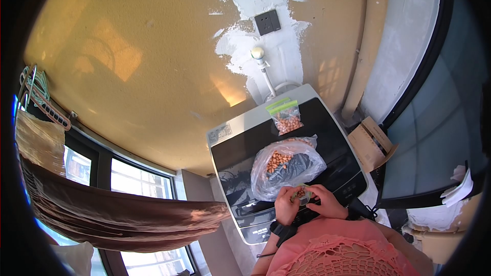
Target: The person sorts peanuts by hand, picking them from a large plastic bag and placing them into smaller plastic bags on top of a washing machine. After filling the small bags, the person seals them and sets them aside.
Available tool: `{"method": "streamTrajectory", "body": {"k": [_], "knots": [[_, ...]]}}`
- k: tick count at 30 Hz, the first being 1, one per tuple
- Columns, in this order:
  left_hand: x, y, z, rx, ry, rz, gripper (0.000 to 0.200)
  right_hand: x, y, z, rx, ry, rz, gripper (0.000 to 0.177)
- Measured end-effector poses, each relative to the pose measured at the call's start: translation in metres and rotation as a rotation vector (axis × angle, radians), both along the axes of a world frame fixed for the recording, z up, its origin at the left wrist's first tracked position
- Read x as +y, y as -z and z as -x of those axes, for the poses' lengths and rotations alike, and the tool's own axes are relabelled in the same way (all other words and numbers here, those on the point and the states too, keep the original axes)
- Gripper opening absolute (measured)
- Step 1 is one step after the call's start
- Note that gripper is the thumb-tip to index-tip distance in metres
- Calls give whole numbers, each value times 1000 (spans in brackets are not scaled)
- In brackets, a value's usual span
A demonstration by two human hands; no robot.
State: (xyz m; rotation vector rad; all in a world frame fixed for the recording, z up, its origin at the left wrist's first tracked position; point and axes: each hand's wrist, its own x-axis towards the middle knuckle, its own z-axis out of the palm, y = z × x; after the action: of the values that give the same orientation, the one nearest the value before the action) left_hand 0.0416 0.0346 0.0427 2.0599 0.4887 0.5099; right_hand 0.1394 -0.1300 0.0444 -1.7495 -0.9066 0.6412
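My left hand (286,204) is closed on one side of a small clear bag (305,197) with a greenish edge and some reddish-brown nuts in it. From the other side my right hand (327,203) grips the same bag, its fingers bent at the rim. Just beyond both hands, a large clear plastic bag (260,181) lies spread open, with a heap of peanuts (276,162) inside. Farther back is a filled zip bag (287,122) of peanuts with a green seal strip. My fingertips partly hide the small bag.
The bags rest on the dark lid of a top-loading washing machine (232,153). A pipe and tap (259,56) rise behind it, below a black socket (267,22). On the right are a cardboard box (369,145) and a glass door; a brown curtain (128,209) hangs left.
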Motion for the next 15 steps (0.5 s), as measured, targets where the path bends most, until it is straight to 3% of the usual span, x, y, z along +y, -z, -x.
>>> {"method": "streamTrajectory", "body": {"k": [7,13,15], "knots": [[-1,1,-2,-13,13,87,29,0,0,0,-38,2,-11,64],[-1,3,-4,-68,51,-45,18,4,-7,2,6,29,-19,60],[-1,-12,-3,1,34,121,18,4,-7,2,1,26,-20,59]]}}
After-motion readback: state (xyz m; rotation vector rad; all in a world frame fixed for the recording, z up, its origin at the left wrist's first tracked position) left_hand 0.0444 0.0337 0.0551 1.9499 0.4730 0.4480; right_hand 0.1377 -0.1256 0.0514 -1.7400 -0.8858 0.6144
